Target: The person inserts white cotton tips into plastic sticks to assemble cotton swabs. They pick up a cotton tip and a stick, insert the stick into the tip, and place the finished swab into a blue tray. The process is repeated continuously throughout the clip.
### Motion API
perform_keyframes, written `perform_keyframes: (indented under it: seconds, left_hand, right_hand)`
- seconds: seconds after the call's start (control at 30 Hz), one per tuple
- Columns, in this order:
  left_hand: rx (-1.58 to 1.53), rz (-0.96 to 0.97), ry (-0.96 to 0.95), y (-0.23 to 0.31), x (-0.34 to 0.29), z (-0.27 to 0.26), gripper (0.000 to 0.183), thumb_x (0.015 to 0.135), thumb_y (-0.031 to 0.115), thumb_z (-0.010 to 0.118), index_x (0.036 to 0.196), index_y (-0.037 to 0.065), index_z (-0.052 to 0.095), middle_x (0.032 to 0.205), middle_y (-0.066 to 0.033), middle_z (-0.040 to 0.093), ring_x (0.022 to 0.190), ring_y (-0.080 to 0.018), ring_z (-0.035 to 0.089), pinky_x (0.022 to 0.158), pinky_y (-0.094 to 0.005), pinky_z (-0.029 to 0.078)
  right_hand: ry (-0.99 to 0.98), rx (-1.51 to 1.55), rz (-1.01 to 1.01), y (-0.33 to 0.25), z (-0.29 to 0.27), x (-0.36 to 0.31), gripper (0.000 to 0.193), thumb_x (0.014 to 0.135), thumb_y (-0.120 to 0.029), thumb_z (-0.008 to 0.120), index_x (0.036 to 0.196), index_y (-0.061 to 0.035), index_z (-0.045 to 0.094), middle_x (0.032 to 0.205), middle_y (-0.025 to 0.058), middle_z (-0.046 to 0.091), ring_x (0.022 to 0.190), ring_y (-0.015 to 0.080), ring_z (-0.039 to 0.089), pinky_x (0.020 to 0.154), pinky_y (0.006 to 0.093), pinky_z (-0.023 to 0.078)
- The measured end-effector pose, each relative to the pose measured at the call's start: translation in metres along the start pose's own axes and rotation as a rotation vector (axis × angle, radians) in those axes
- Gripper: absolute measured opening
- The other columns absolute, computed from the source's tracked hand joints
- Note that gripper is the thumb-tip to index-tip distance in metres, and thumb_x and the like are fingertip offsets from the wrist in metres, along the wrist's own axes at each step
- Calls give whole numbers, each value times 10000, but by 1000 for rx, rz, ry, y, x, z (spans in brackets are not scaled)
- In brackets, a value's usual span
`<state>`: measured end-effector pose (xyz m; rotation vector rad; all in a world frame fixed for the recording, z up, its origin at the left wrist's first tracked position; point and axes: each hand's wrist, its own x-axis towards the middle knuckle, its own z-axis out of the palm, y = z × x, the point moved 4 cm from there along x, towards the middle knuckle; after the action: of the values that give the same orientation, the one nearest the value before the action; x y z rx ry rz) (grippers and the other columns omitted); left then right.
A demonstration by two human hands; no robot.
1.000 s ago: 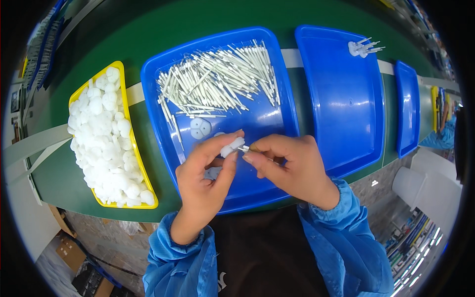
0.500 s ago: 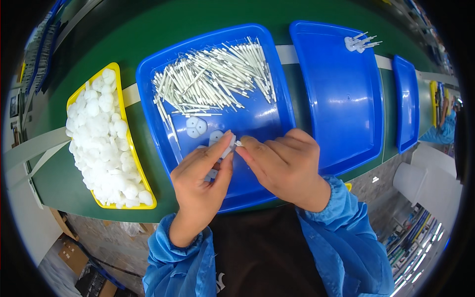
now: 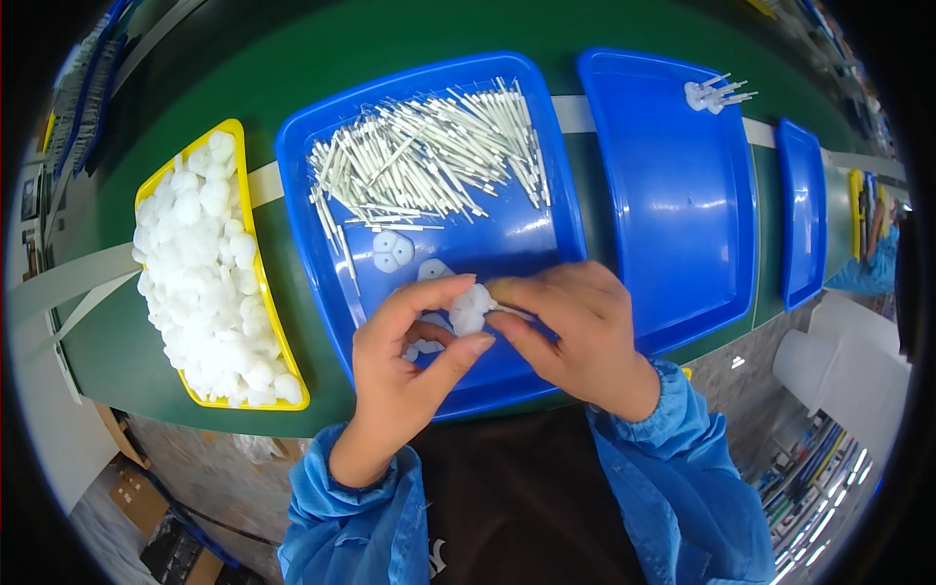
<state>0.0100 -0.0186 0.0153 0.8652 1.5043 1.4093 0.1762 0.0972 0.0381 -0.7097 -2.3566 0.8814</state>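
Note:
Over the near part of a blue tray [image 3: 522, 246], my left hand [image 3: 395, 356] pinches a white three-lobed plastic piece [image 3: 469, 310] between thumb and fingertips. My right hand [image 3: 590, 336] grips a thin white rod [image 3: 514, 312], its end at the right face of that piece. Whether the rod sits inside it is hidden by the fingers. Behind both hands, a heap of slim white rods [image 3: 419, 161] fills the tray's far half. A loose lobed piece [image 3: 393, 251] with small holes lies below the heap, and a few more are partly covered by my left hand.
Left stands a yellow tray [image 3: 261, 283] heaped with white lobed pieces [image 3: 200, 268]. On the right, a second blue tray [image 3: 673, 205] holds lobed pieces with rods [image 3: 717, 95] at its far corner. A narrower-looking blue tray [image 3: 802, 219] stands beyond it on the green table [image 3: 390, 49].
My left hand has turned the lobed piece so its broad side shows. My right hand has shifted slightly right, and the rod now shows between its fingers. The view has moved slightly.

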Motion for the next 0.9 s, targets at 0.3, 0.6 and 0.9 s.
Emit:
perform_keyframes:
  seconds: [0.3, 0.6, 0.9]
  left_hand:
    - [307, 217, -56, 29, 6, 4, 615, 815, -54, 925, 1401, 37, 764, 1296, -138, 746, 1028, -214, 741, 769, -292, 624]
    - [70, 132, -106, 17, 0, 6, 671, 879, -93, 838, 1520, 26, 676, 1386, -164, 758, 1082, -200, 750, 806, -284, 645]
    - [94, 113, -160, 21, -4, 3, 621, 892, -96, 829, 1488, 27, 704, 1372, -167, 757, 1093, -209, 747, 803, -284, 642]
  right_hand:
    - [65, -191, -241, -12, -14, -8, 393, 835, -162, 848, 1229, -166, 842, 1177, 15, 751, 967, 217, 733, 855, 376, 540]
    - [7, 64, -86, -7, -15, -5, 470, 785, -92, 880, 1250, -102, 814, 1236, 65, 750, 1024, 282, 739, 863, 416, 563]
    - [11, -85, -252, -13, -19, -14, 432, 748, -140, 869, 1176, -197, 855, 1272, 32, 753, 1037, 247, 739, 889, 405, 560]
